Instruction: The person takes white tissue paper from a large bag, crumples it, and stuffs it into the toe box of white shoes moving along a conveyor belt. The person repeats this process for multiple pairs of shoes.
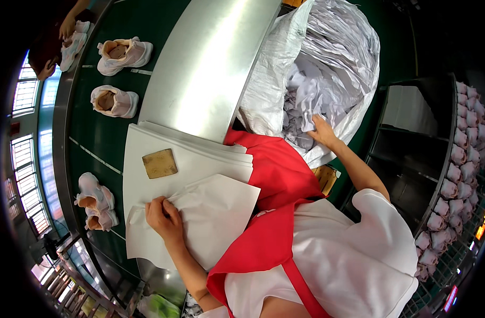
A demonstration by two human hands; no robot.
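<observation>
My left hand is closed on a loose white sheet of paper, its fingers curled in and the sheet creased around them. Beneath that sheet lies a stack of white paper, with a small worn brown block resting on top. Off to the right, my right hand reaches into a large white woven sack. Its fingers are pinched on a piece of crumpled white paper. More wrinkled paper packs the sack around it.
A bare metal work surface runs between the sack and a green conveyor belt. Pale shoes stand along the belt. A co-worker's hands hold a shoe at the upper left. Right of me, a rack holds rows of small whitish bundles.
</observation>
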